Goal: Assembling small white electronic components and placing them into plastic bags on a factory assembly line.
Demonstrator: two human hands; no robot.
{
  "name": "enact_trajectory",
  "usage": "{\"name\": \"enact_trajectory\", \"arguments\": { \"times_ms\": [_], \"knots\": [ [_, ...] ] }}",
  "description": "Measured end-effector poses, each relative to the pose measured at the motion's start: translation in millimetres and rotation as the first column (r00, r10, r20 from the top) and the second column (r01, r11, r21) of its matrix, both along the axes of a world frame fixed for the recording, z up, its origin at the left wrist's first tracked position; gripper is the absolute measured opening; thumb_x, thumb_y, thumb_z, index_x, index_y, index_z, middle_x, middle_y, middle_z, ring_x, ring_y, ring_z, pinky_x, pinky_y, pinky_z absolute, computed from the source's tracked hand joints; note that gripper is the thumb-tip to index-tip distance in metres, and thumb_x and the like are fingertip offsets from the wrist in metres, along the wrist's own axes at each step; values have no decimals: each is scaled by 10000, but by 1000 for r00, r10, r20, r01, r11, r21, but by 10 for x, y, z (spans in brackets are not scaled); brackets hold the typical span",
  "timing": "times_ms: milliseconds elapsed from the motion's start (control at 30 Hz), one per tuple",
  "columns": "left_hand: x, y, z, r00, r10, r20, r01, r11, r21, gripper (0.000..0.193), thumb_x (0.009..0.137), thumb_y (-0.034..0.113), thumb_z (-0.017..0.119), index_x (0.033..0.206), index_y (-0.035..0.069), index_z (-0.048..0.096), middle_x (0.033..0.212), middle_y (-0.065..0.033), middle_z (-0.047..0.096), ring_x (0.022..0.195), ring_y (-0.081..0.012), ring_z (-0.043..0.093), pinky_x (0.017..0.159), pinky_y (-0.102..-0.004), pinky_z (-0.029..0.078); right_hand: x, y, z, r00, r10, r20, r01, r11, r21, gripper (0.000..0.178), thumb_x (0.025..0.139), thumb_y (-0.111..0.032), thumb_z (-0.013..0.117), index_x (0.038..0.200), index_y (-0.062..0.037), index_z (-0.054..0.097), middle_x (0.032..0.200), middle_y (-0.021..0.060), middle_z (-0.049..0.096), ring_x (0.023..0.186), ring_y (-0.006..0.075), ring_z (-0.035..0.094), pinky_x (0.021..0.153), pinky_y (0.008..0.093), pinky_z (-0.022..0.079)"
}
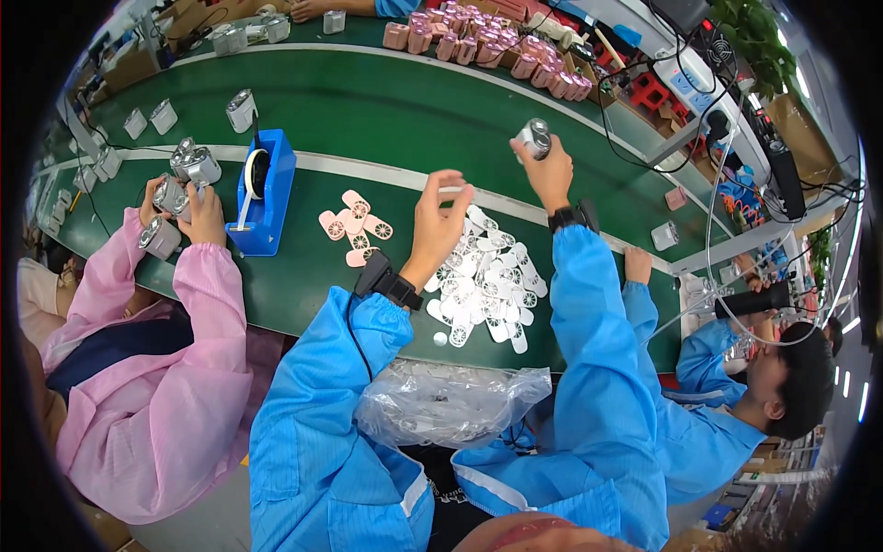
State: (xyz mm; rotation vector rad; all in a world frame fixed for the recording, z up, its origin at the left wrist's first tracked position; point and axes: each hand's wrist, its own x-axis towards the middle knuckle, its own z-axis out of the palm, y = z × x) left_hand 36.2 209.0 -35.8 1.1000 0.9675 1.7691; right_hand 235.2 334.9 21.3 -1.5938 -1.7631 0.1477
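While the right grip [550, 173] holds a rounded silver-and-white device [533, 138], glossy-topped, raised over the green tabletop [414, 110], the left grip [441, 221] half-spread, loosely curled, beside heaped white spoke-patterned tabs [487, 281].

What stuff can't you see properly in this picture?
In the head view:
- Part of the silver gadget: hidden by the right hand holding it.
- The bottom of the white pile: covered by pieces on top.
- What's in the plastic bag: blurred by wrinkled plastic.
- The far worker's blue sleeve: cut off by the top edge.
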Motion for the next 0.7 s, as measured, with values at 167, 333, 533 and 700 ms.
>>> {"name": "enact_trajectory", "arguments": {
  "times_ms": [167,333,533,700],
  "knots": [
    [-40,-172,27,989,-98,-114,94,995,-41,199,1037,154,709,1168,11,662,1022,-55,735,833,-136,737,675,-275,558,362,268,-550,991,-123,49,124,992,-23,742,774,-648,879,1113,-8,717,1076,232,750,1026,422,724,871,519,570],
    [127,-8,-235,990,-117,-83,119,993,22,173,988,162,756,1018,-4,720,819,-33,723,748,-69,660,651,-270,520,632,418,-842,936,-280,213,232,946,227,913,781,-693,850,1249,68,665,1210,292,686,1115,480,665,962,532,538],
    [48,151,-771,992,3,-126,6,997,76,212,983,178,777,964,-25,720,762,-30,722,678,-78,642,627,-266,514,542,-1372,-45,749,423,-509,-603,755,-259,888,946,-632,723,1439,94,588,1423,216,645,1321,313,618,1078,422,489],
    [321,11,-904,980,-91,-179,106,991,79,212,1032,168,725,971,-35,706,806,-56,741,696,-105,695,605,-250,492,972,-3279,-172,491,620,-612,-868,287,-405,1217,655,-629,974,1542,47,489,1474,215,613,1371,332,598,1152,442,445]
  ]
}}
